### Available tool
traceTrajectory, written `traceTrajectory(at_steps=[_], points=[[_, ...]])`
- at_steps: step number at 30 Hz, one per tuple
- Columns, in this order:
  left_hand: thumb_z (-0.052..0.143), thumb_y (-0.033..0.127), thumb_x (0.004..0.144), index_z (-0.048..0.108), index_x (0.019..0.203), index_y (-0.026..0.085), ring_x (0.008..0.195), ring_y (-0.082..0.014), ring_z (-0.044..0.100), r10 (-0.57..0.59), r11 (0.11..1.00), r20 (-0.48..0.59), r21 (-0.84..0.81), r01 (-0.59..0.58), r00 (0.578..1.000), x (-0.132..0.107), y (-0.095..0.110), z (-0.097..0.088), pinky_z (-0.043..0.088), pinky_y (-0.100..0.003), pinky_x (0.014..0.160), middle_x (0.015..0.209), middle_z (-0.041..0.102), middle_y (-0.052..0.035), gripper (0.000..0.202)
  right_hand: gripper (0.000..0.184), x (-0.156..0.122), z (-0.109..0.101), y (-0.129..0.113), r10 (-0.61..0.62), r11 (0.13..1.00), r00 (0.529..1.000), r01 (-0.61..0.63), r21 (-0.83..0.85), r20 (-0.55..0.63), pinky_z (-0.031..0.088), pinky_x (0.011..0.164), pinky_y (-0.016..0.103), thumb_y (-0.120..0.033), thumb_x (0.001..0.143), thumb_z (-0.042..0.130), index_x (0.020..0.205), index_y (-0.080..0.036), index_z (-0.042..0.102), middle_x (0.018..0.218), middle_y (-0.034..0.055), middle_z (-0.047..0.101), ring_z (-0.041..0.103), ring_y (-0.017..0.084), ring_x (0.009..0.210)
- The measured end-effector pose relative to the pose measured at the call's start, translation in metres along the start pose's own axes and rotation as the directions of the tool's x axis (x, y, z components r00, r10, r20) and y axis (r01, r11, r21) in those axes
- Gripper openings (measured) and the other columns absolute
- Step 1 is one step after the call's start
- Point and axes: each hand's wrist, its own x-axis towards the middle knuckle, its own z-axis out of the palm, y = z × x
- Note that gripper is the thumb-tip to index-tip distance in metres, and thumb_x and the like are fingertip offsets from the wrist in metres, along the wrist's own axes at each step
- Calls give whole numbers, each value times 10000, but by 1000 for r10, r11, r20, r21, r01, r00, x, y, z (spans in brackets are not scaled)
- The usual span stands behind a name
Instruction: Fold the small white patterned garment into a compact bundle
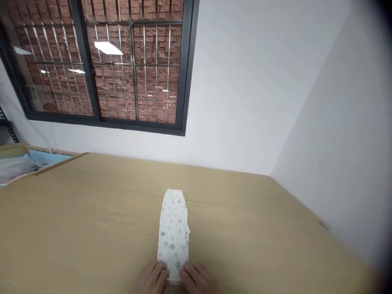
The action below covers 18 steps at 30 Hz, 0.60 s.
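Note:
A pair of small white pants (173,228) with a green and grey print lies folded lengthwise on a tan cardboard-like surface (107,237). Its narrow end points away from me, and a small point of fabric sticks out on the right side. At the near left corner, the curled fingers of my left hand (153,277) grip the fabric. My right hand (197,277) has its fingers closed on the near right corner. The fingertips partly cover both corners, and the near edge shows between the hands.
An open box (58,161) holding light blue and white cloth stands at the far left. A white wall (232,102) rises behind the surface, and another wall (346,163) borders its right side. A dark-framed window (185,81) with bars is above. A seam crosses the surface.

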Motion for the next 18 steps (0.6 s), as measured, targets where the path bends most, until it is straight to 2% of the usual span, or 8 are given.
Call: traceTrajectory(at_steps=[3, 5, 7, 12, 15, 18], points=[[509, 65, 848, 508, 909, 220, 687, -182, 648, -48, 997, 104, -49, 54, 993, -3, 1, -4, 514, -276, 612, 853, 671, -5, 167, 307, 0, -1, -1, 8, 1000, 998, -8, -11, 64, 538, 775, 316, -134, 981, 367, 1147, -192, 618, 943, 74, 751, 698, 218, 823], [630, 76, 759, 511, 941, 229, 746, -191, 656, -86, 989, 184, -106, 107, 979, -5, 0, -7, 526, -279, 653, 906, 669, 4, 266, 357, -1, -3, 0, -13, 1000, 990, 14, -12, 138, 558, 783, 328, -121, 954, 376, 1223, -179, 604, 1007, 89, 761, 716, 233, 853], [686, 65, 704, 513, 964, 233, 787, -190, 657, -111, 979, 232, -144, 147, 966, -8, 0, -8, 530, -273, 689, 937, 663, 10, 354, 409, 0, -6, 1, -48, 998, 987, 53, -25, 156, 572, 769, 339, -92, 924, 377, 1265, -166, 590, 1034, 96, 764, 727, 243, 860], [624, -9, 771, 508, 943, 222, 804, -188, 643, -111, 986, 299, -85, 142, 948, -6, 1, -12, 506, -269, 705, 922, 648, 7, 311, 518, 5, -10, -4, -12, 999, 989, 19, -41, 150, 579, 783, 342, -14, 835, 400, 1288, -200, 569, 1054, 85, 764, 730, 242, 870], [586, -21, 794, 512, 940, 214, 807, -203, 641, -141, 983, 268, -80, 168, 953, -3, 4, -9, 503, -287, 711, 914, 645, -5, 287, 527, 8, -10, -9, 39, 999, 986, -34, -37, 159, 573, 777, 346, 14, 764, 413, 1216, -196, 586, 1014, 95, 759, 720, 248, 860], [531, 6, 835, 504, 877, 212, 713, -179, 627, -145, 980, 175, -112, 166, 974, -7, 10, 0, 487, -265, 655, 823, 635, 3, 212, 385, 8, -11, -12, 115, 993, 980, -119, 13, 162, 554, 689, 328, 3, 709, 441, 980, -212, 610, 837, 61, 728, 690, 234, 736]])
